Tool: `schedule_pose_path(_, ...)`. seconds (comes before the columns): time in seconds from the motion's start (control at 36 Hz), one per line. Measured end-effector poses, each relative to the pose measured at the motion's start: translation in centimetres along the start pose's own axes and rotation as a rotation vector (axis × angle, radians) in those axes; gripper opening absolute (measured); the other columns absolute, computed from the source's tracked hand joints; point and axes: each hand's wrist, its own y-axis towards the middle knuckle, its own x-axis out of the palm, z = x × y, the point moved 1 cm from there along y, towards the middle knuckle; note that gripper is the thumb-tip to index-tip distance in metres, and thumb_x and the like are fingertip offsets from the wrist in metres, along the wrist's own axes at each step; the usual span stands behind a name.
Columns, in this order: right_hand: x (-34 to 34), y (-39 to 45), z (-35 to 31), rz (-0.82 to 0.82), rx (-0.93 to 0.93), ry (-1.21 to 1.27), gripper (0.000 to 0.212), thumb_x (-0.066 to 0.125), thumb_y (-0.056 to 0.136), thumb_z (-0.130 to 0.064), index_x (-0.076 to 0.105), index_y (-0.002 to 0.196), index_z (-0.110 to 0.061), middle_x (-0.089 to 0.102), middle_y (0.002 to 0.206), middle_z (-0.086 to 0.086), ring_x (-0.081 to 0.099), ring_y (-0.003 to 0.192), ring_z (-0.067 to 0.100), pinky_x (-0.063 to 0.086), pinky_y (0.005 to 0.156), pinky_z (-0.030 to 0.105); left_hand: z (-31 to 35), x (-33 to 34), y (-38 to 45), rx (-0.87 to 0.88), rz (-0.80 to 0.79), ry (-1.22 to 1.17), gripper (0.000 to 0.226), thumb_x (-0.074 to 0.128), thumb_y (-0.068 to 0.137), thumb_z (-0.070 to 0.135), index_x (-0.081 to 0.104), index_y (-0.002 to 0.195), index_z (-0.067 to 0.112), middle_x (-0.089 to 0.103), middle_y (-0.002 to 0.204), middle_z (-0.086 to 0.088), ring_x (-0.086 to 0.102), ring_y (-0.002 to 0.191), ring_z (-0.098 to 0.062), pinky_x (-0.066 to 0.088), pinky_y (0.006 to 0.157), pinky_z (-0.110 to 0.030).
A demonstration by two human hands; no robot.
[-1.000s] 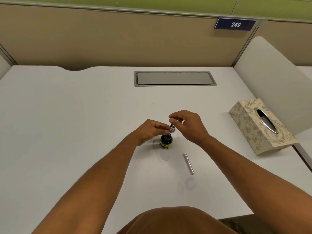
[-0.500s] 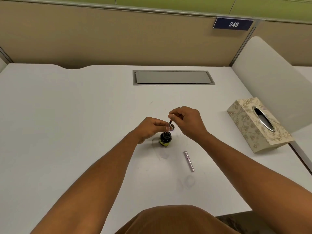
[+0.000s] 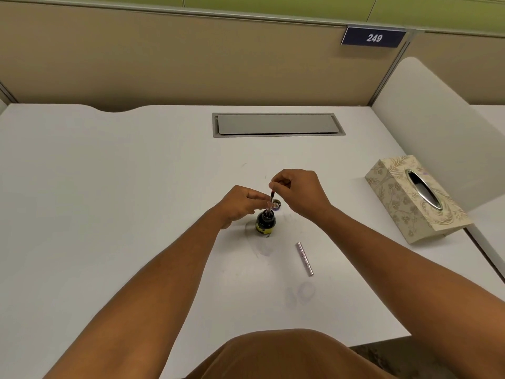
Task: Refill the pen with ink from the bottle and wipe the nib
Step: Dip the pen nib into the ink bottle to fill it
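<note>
A small dark ink bottle (image 3: 265,222) with a yellow label stands open in the middle of the white desk (image 3: 109,203). The thin pen section (image 3: 271,201) stands almost upright with its lower end in the bottle's mouth. My left hand (image 3: 240,205) pinches the pen's lower part just above the bottle. My right hand (image 3: 299,194) pinches the pen's top end between thumb and fingers. The bottle's cap (image 3: 277,205) lies just behind the bottle. A silver pen barrel (image 3: 305,259) lies on the desk to the front right.
A patterned tissue box (image 3: 415,199) sits at the right of the desk beside a white side panel (image 3: 437,127). A grey cable hatch (image 3: 277,125) is set into the desk at the back. Faint ink smudges (image 3: 300,292) mark the surface near the front edge.
My right hand's fingers have shifted slightly at the pen's top. The pen stays in the bottle and my left hand keeps its hold.
</note>
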Motion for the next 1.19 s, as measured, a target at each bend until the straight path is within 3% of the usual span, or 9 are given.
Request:
schedule_pose_path(0.14, -0.1, 0.1, -0.1, -0.009, -0.003, -0.007, 0.013, 0.066, 0.091, -0.025, 0.075, 0.092, -0.016, 0.074, 0.082, -0.004, 0.066, 0.077, 0.01, 0.055, 0.075, 0.031, -0.3, -0.1, 0.1, 0.003, 0.008, -0.014, 0.023, 0.078, 0.084, 0.021, 0.078, 0.107, 0.015, 0.076, 0.11, 0.005, 0.066, 0.107, -0.012, 0.048, 0.081, -0.023)
schedule_pose_path(0.33, 0.3, -0.5, -0.2, -0.038, -0.004, 0.01, 0.012, 0.066, 0.09, -0.025, 0.075, 0.091, -0.017, 0.072, 0.079, -0.007, 0.066, 0.072, 0.006, 0.051, 0.066, 0.019, -0.8, -0.1, -0.2, 0.025, -0.041, -0.021, 0.026, 0.08, 0.082, 0.014, 0.077, 0.108, 0.013, 0.077, 0.107, 0.002, 0.069, 0.106, -0.01, 0.049, 0.093, -0.021)
schedule_pose_path(0.53, 0.1, -1.2, -0.3, -0.042, -0.021, 0.056, 0.01, 0.066, 0.091, -0.021, 0.074, 0.093, -0.016, 0.072, 0.08, -0.005, 0.067, 0.067, 0.006, 0.044, 0.058, 0.005, -0.3, 0.2, -0.7, 0.068, -0.082, -0.038, 0.018, 0.078, 0.083, 0.014, 0.077, 0.098, 0.026, 0.078, 0.097, 0.012, 0.07, 0.097, 0.001, 0.051, 0.085, -0.014)
schedule_pose_path(0.67, 0.1, -1.4, 0.1, -0.007, -0.01, 0.042, 0.012, 0.066, 0.091, -0.023, 0.074, 0.097, -0.016, 0.073, 0.081, -0.005, 0.067, 0.07, 0.005, 0.048, 0.064, 0.011, -0.2, 0.3, -0.9, 0.071, -0.075, -0.042, 0.017, 0.077, 0.085, 0.016, 0.078, 0.099, 0.026, 0.077, 0.101, 0.012, 0.068, 0.098, 0.004, 0.046, 0.092, -0.019)
schedule_pose_path(0.89, 0.1, -0.9, 0.2, 0.035, 0.004, 0.076, 0.013, 0.069, 0.089, -0.024, 0.075, 0.097, -0.016, 0.074, 0.085, -0.004, 0.068, 0.078, 0.007, 0.055, 0.074, 0.021, 0.1, 0.4, -1.2, 0.083, -0.073, -0.077, 0.015, 0.072, 0.089, 0.015, 0.078, 0.091, 0.028, 0.078, 0.092, 0.013, 0.068, 0.09, 0.007, 0.043, 0.09, -0.022)
schedule_pose_path(1.06, 0.3, -0.9, 0.1, 0.028, 0.002, 0.066, 0.015, 0.068, 0.09, -0.024, 0.075, 0.099, -0.015, 0.075, 0.087, -0.003, 0.068, 0.08, 0.007, 0.054, 0.076, 0.019, -0.2, 0.2, -1.0, 0.083, -0.058, -0.074, 0.014, 0.075, 0.086, 0.016, 0.079, 0.09, 0.03, 0.078, 0.098, 0.01, 0.067, 0.101, -0.005, 0.043, 0.1, -0.028)
schedule_pose_path(1.19, 0.4, -0.9, 0.1, 0.03, 0.017, 0.069, 0.015, 0.068, 0.089, -0.023, 0.076, 0.097, -0.014, 0.075, 0.088, -0.003, 0.069, 0.082, 0.01, 0.055, 0.079, 0.025, -0.4, 0.1, -0.9, 0.079, -0.054, -0.072, 0.014, 0.075, 0.087, 0.014, 0.078, 0.094, 0.025, 0.078, 0.099, 0.009, 0.068, 0.098, -0.001, 0.044, 0.094, -0.023)
